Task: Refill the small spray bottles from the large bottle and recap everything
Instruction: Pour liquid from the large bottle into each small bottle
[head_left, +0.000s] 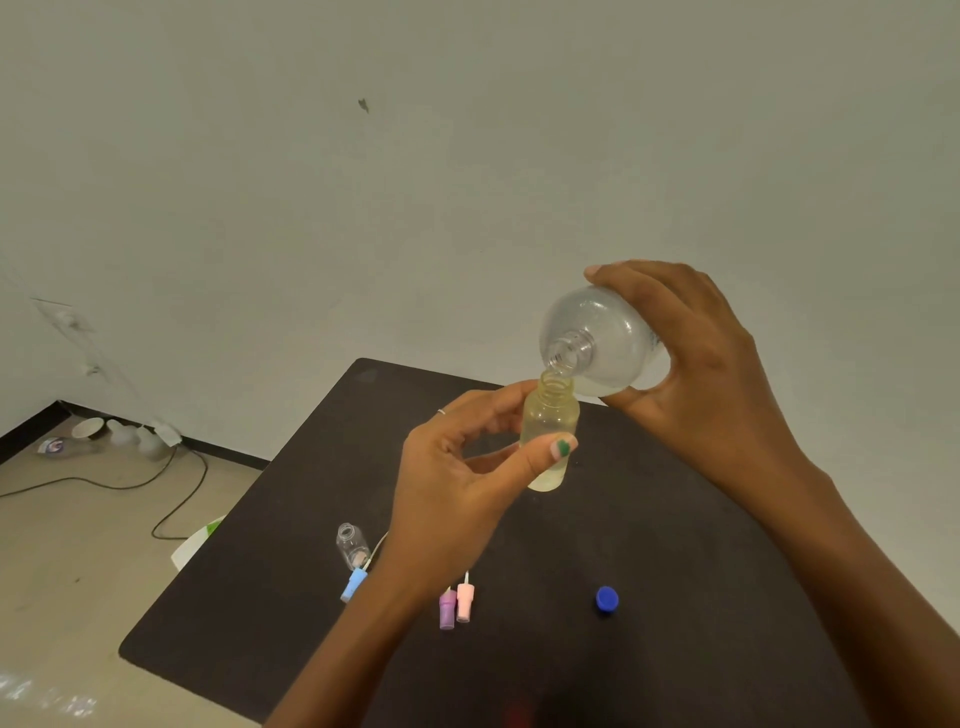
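Observation:
My right hand (711, 374) grips the large clear bottle (608, 343), tipped with its open mouth down onto the neck of a small bottle (550, 426). My left hand (467, 478) holds that small bottle upright above the table; it holds yellowish liquid nearly to the neck. An empty small bottle (352, 543) stands uncapped on the dark table (649, 519). Three spray caps lie on the table: blue (354, 584), purple (447, 609) and pink (465, 601). The large bottle's blue cap (607, 599) lies at the front right.
A pale wall stands behind the table. On the floor at left lie a black cable (156, 478), a cup and some bottles (93, 436) by the skirting. A white and green object (200, 540) pokes out beside the table's left edge.

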